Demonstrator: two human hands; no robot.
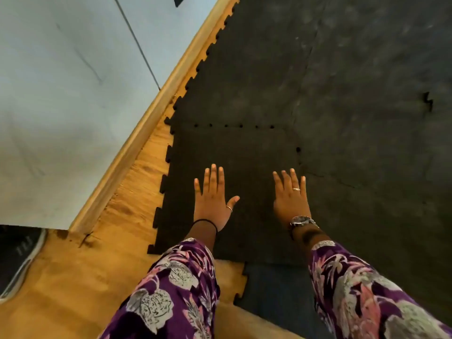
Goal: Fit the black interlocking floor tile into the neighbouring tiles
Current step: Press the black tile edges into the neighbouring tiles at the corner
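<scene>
A black interlocking floor tile [244,152] lies flat on the wooden floor, its toothed left edge free. Its far edge meets another black tile [244,77], with small dark gaps along that seam. Its right edge meets the dusty neighbouring tiles [367,118], with one gap near the far corner. My left hand [212,199] rests flat on the tile, fingers spread. My right hand [291,196] lies flat near the tile's right edge, palm down, with a ring and a wristwatch. Neither hand holds anything.
A wooden skirting board [137,143] and a pale wall [61,94] run along the left. Bare wooden floor [85,277] shows at the lower left. A dark shoe [17,260] sits at the left edge. Another tile [276,297] lies under my arms.
</scene>
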